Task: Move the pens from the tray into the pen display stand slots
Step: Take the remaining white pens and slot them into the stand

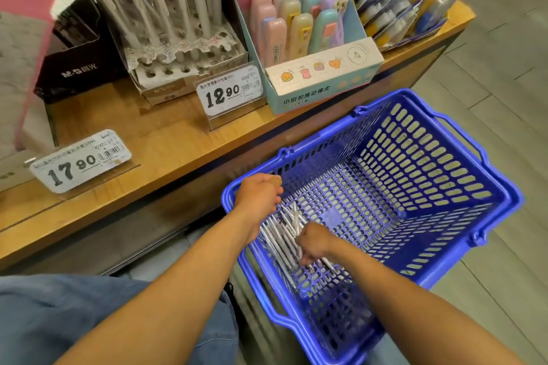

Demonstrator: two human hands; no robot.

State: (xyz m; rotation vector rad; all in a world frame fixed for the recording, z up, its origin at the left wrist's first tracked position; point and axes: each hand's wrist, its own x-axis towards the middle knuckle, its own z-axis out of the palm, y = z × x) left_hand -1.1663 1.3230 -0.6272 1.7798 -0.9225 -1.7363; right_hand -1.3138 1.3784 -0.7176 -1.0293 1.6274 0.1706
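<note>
A blue plastic basket (444, 187) stands on the floor below the shelf. Several white pens (281, 241) lie in a heap in its near left corner. My left hand (258, 195) reaches over the basket's left rim, fingers curled down onto the upper ends of the pens. My right hand (315, 243) is inside the basket and grips a few pens out of the heap. The pen display stand (184, 50) sits on the shelf at upper left. It holds several white pens at the back, and its front rows of round slots are open.
A wooden shelf (166, 139) carries price tags 17.90 (80, 161) and 12.90 (229, 90), a black M&G box (77, 68), a box of pastel erasers (311, 47) and carded packs (409, 0). A grey tiled floor lies to the right. My denim-clad knee (89, 314) is at lower left.
</note>
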